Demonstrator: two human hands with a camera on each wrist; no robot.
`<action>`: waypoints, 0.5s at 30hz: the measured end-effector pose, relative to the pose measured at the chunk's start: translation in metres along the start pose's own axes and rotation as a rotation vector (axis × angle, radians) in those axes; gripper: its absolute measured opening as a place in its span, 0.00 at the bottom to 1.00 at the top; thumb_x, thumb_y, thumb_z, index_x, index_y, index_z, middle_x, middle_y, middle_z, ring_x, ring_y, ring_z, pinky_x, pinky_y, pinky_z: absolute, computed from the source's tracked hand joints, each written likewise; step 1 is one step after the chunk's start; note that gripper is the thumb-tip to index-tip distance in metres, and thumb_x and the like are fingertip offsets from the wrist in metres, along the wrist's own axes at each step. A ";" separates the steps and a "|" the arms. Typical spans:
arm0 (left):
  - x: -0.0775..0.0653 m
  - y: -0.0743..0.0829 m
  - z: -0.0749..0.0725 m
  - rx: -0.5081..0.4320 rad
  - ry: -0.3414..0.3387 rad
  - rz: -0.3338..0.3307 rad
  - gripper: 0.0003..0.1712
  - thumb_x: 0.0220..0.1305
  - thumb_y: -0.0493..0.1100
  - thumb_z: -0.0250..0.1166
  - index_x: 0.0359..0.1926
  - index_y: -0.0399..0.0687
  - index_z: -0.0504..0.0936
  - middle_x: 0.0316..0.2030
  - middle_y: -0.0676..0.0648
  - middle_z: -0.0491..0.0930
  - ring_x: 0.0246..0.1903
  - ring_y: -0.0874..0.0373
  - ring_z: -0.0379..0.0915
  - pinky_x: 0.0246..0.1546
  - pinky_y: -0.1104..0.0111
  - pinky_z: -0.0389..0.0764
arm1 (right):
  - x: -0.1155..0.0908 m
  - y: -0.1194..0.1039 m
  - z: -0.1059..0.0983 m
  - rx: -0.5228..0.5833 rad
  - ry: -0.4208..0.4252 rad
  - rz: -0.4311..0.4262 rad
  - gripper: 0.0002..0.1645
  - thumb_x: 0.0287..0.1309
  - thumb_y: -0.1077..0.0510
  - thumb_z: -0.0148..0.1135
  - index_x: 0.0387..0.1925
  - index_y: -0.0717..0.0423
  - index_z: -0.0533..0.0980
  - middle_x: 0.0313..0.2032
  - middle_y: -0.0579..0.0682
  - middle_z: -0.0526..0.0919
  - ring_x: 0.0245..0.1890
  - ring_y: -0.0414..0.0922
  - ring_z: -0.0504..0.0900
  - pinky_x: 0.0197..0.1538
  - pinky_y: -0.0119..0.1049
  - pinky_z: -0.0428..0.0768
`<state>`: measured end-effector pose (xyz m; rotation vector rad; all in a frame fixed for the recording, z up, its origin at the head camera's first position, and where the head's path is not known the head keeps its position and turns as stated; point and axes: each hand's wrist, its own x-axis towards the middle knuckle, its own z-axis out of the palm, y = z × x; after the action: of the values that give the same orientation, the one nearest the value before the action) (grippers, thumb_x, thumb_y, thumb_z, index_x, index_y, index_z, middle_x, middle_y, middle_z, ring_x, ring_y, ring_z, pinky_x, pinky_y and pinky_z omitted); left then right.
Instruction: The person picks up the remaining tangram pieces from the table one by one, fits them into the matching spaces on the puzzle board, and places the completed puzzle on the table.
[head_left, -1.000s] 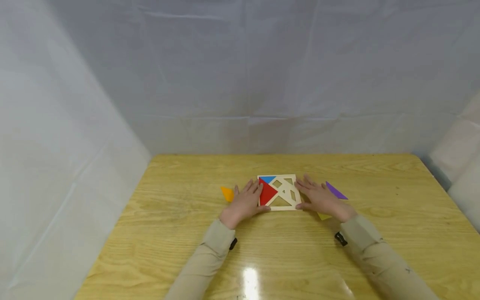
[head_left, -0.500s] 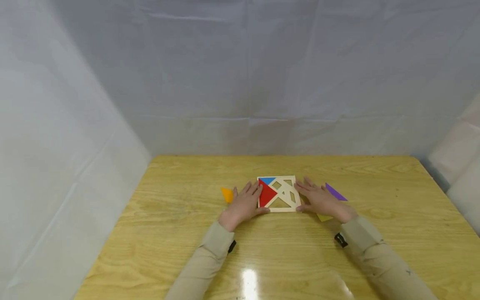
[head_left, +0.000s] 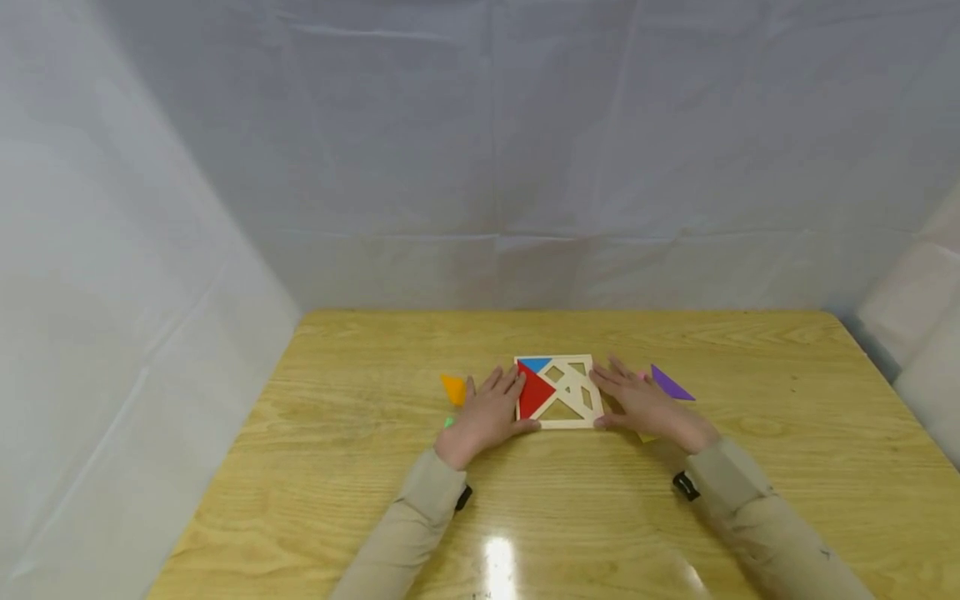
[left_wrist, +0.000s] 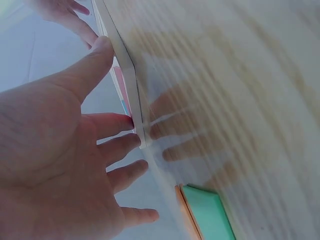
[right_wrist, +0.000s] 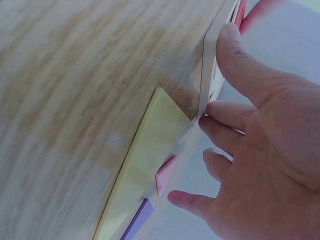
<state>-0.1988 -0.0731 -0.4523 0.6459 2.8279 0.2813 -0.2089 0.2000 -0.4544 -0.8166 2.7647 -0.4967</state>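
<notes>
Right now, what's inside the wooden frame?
A red piece and a blue piece sit in the wooden frame; no pieces show in its other cutouts. The left hand covers part of the frame's left side, hiding whatever lies beneath.

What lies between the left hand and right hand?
The pale puzzle frame, with a red piece and a blue piece set in it; the head view shows this.

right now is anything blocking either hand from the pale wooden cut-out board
Nothing visible blocks them: the left hand and right hand both touch the pale wooden cut-out board. The flat yellow piece lies beside it without blocking either hand.
</notes>
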 end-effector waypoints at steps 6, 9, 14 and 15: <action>-0.004 0.003 0.002 0.023 0.011 0.003 0.49 0.69 0.67 0.59 0.78 0.43 0.58 0.79 0.43 0.51 0.78 0.42 0.45 0.71 0.33 0.46 | -0.005 -0.002 0.001 -0.014 0.015 -0.017 0.48 0.64 0.46 0.67 0.75 0.67 0.59 0.75 0.65 0.58 0.76 0.69 0.47 0.68 0.76 0.45; -0.006 0.004 0.003 0.026 0.010 0.002 0.49 0.70 0.67 0.58 0.79 0.44 0.58 0.79 0.43 0.50 0.78 0.42 0.45 0.71 0.32 0.46 | -0.008 -0.003 0.002 -0.009 0.025 -0.023 0.48 0.64 0.46 0.67 0.74 0.68 0.60 0.75 0.66 0.59 0.75 0.69 0.48 0.69 0.76 0.46; -0.010 0.006 0.004 0.036 0.017 0.003 0.49 0.70 0.68 0.57 0.79 0.44 0.57 0.80 0.44 0.49 0.78 0.42 0.45 0.70 0.32 0.46 | -0.014 -0.004 0.003 0.025 0.019 -0.016 0.48 0.66 0.46 0.65 0.76 0.66 0.58 0.76 0.64 0.57 0.76 0.68 0.45 0.69 0.74 0.50; -0.010 0.006 0.004 0.039 0.019 0.003 0.49 0.70 0.68 0.56 0.79 0.44 0.57 0.80 0.44 0.49 0.78 0.42 0.45 0.70 0.32 0.47 | -0.015 -0.004 0.003 0.022 0.018 -0.017 0.48 0.66 0.46 0.65 0.76 0.66 0.57 0.76 0.64 0.56 0.76 0.68 0.45 0.69 0.74 0.51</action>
<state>-0.1864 -0.0718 -0.4532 0.6594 2.8574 0.2346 -0.1939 0.2049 -0.4538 -0.8348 2.7660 -0.5392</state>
